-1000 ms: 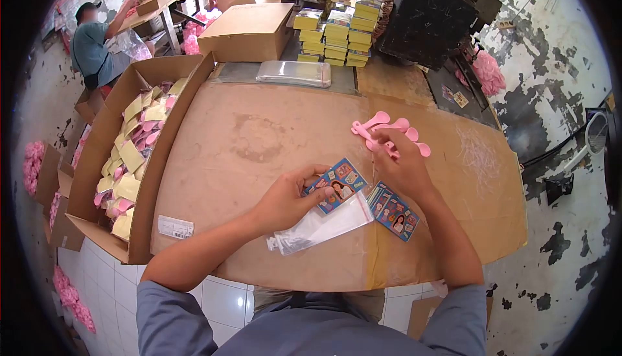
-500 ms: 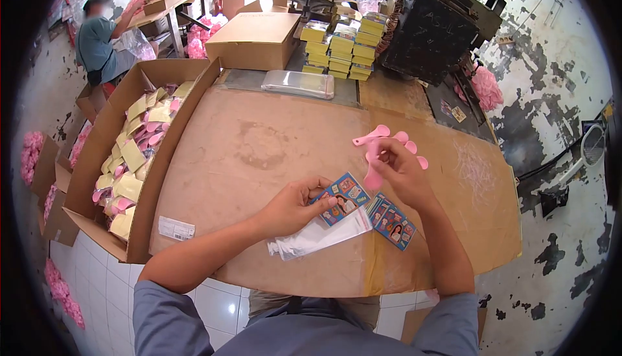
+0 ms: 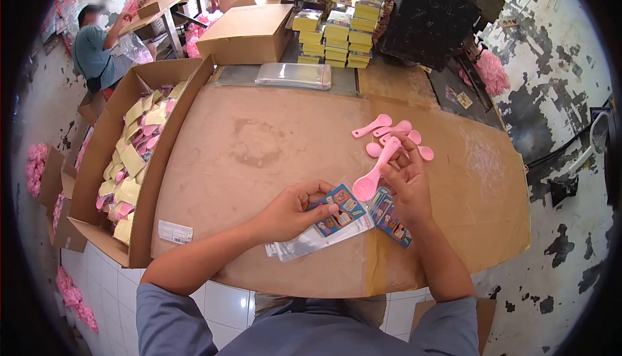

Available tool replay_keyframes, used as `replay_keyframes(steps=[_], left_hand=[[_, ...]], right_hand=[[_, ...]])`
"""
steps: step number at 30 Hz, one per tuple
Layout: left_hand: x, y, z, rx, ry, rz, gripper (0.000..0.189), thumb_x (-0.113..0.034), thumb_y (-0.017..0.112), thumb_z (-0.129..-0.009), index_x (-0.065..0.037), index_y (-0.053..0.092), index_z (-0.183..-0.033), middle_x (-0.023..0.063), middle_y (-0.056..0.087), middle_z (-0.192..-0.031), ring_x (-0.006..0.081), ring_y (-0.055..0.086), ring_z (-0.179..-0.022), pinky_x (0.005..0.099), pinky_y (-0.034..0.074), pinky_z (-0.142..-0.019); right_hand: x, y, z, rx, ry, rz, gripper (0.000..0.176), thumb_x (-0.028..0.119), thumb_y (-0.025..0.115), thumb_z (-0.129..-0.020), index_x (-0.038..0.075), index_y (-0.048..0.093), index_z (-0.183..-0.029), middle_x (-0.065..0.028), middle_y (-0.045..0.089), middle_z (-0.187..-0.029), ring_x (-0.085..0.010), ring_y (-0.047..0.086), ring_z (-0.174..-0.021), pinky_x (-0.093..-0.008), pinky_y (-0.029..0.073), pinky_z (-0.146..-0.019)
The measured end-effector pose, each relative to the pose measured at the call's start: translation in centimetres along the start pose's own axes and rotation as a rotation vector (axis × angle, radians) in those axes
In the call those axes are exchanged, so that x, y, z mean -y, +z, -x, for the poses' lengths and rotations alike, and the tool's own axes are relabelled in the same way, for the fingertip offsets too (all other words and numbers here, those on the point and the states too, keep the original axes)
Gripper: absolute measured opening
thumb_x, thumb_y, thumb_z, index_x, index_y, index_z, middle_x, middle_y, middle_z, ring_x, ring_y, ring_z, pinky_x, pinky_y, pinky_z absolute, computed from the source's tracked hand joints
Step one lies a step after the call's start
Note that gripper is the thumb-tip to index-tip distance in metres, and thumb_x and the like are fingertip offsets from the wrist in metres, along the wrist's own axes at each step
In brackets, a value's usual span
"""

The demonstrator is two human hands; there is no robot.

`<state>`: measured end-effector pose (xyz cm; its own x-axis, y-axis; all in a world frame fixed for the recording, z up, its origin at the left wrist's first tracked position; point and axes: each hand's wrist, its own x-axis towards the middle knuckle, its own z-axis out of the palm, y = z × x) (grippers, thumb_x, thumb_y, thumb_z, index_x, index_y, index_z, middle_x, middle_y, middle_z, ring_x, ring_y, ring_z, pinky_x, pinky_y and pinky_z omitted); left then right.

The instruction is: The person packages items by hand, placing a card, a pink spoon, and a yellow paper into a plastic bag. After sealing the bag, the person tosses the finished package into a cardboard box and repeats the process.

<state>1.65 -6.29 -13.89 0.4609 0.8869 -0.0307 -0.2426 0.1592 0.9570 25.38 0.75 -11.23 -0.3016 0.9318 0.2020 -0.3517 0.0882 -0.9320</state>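
My left hand (image 3: 299, 212) pinches a blue printed card (image 3: 340, 211), with the edge of a clear plastic bag showing behind its top. Between the fingers of my right hand (image 3: 407, 184) is a pink measuring spoon (image 3: 377, 171), its bowl low and close to the card's right edge. Several more pink spoons (image 3: 414, 137) lie on the table just beyond my right hand. Beneath and right of the held card rests a stack of blue cards (image 3: 392, 224), partly hidden by my right hand. A pile of clear plastic bags (image 3: 319, 239) lies under my left hand.
An open carton (image 3: 170, 137) filled with packed cards and pink spoons stands at the left. At the back are a closed box (image 3: 245, 35), bundled clear bags (image 3: 293, 76), stacks of yellow-edged cards (image 3: 337, 38) and a dark machine (image 3: 427, 22). Another person (image 3: 97, 51) sits far left.
My right hand has lifted the pink measuring spoon off the group and turned it, bringing its bowl beside the card. My left hand keeps its hold on the card.
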Motion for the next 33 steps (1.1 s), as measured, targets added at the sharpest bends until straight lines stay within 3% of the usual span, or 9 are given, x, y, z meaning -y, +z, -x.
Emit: replay_keyframes(steps=[5, 13, 19, 21, 23, 25, 28, 30, 33], left_hand=[[-0.6, 0.1, 0.1, -0.028, -0.077, -0.031, 0.029, -0.012, 0.062, -0.106, 0.004, 0.058, -0.129, 0.0092, 0.074, -0.113, 0.0105, 0.070, -0.099, 0.0267, 0.058, -0.086], [0.0, 0.1, 0.0, -0.079, -0.059, -0.060, 0.034, -0.013, 0.064, -0.105, 0.006, 0.058, -0.132, 0.0088, 0.074, -0.113, 0.0097, 0.069, -0.101, 0.0255, 0.057, -0.088], [-0.2, 0.2, 0.3, -0.051, 0.003, -0.088, 0.031, -0.016, 0.064, -0.105, 0.005, 0.061, -0.129, 0.0065, 0.074, -0.107, 0.0079, 0.067, -0.097, 0.0242, 0.055, -0.086], [-0.2, -0.1, 0.2, -0.022, -0.026, -0.127, 0.032, -0.020, 0.064, -0.106, 0.004, 0.062, -0.127, 0.0050, 0.074, -0.105, 0.0062, 0.066, -0.094, 0.0240, 0.054, -0.083], [-0.8, -0.1, 0.3, -0.018, -0.048, -0.087, 0.032, -0.021, 0.064, -0.106, 0.003, 0.062, -0.126, 0.0047, 0.074, -0.105, 0.0059, 0.066, -0.094, 0.0232, 0.054, -0.083], [-1.5, 0.0, 0.5, -0.008, -0.076, -0.039, 0.030, -0.021, 0.064, -0.106, 0.003, 0.063, -0.125, 0.0045, 0.074, -0.104, 0.0059, 0.066, -0.093, 0.0228, 0.054, -0.082], [-1.9, -0.1, 0.6, 0.048, -0.086, 0.026, 0.028, -0.021, 0.063, -0.106, 0.001, 0.063, -0.125, 0.0038, 0.074, -0.104, 0.0059, 0.067, -0.092, 0.0232, 0.054, -0.080], [-1.4, -0.4, 0.6, 0.125, -0.061, 0.040, 0.031, -0.022, 0.062, -0.107, 0.001, 0.063, -0.127, 0.0030, 0.074, -0.108, 0.0053, 0.066, -0.097, 0.0236, 0.054, -0.084], [-1.9, 0.1, 0.8, 0.069, -0.079, 0.025, 0.033, -0.021, 0.064, -0.105, -0.003, 0.061, -0.132, 0.0067, 0.071, -0.123, 0.0131, 0.067, -0.111, 0.0318, 0.054, -0.094]], right_hand=[[-0.4, 0.9, 0.9, -0.003, -0.013, 0.075, 0.063, -0.004, 0.067, -0.095, 0.003, 0.036, -0.150, -0.0120, 0.055, -0.125, -0.0183, 0.067, -0.108, -0.0339, 0.061, -0.088], [-1.6, 1.8, 2.2, 0.053, -0.205, 0.190, 0.063, -0.002, 0.071, -0.094, 0.003, 0.039, -0.148, -0.0101, 0.056, -0.123, -0.0150, 0.066, -0.106, -0.0316, 0.058, -0.091], [-3.7, 0.2, 2.3, 0.263, -0.265, 0.323, 0.044, 0.016, 0.064, -0.104, 0.002, 0.045, -0.141, -0.0128, 0.060, -0.124, -0.0206, 0.066, -0.108, -0.0378, 0.053, -0.097], [-2.7, -0.8, 1.8, 0.379, -0.309, 0.498, 0.041, 0.018, 0.062, -0.105, 0.002, 0.047, -0.139, -0.0136, 0.060, -0.124, -0.0219, 0.065, -0.110, -0.0389, 0.051, -0.098], [-2.0, -0.6, 1.7, 0.400, -0.220, 0.383, 0.036, 0.016, 0.061, -0.104, 0.002, 0.051, -0.135, -0.0145, 0.061, -0.125, -0.0228, 0.064, -0.112, -0.0397, 0.050, -0.099], [-1.2, 0.7, 2.0, 0.315, 0.005, -0.022, 0.029, 0.012, 0.063, -0.102, 0.002, 0.058, -0.129, -0.0156, 0.061, -0.127, -0.0233, 0.064, -0.114, -0.0401, 0.049, -0.100], [0.3, 2.1, 1.9, 0.316, -0.055, 0.098, 0.016, 0.008, 0.068, -0.097, 0.005, 0.070, -0.112, -0.0144, 0.062, -0.130, -0.0241, 0.062, -0.119, -0.0398, 0.048, -0.100], [1.9, 1.8, 1.7, 0.439, -0.154, 0.438, 0.011, 0.008, 0.072, -0.093, 0.008, 0.073, -0.104, -0.0125, 0.063, -0.130, -0.0251, 0.060, -0.123, -0.0405, 0.048, -0.101], [5.5, 2.5, 1.3, 0.600, -0.399, 0.776, 0.013, 0.007, 0.077, -0.088, 0.011, 0.075, -0.100, -0.0097, 0.065, -0.127, -0.0273, 0.059, -0.123, -0.0408, 0.047, -0.101]])
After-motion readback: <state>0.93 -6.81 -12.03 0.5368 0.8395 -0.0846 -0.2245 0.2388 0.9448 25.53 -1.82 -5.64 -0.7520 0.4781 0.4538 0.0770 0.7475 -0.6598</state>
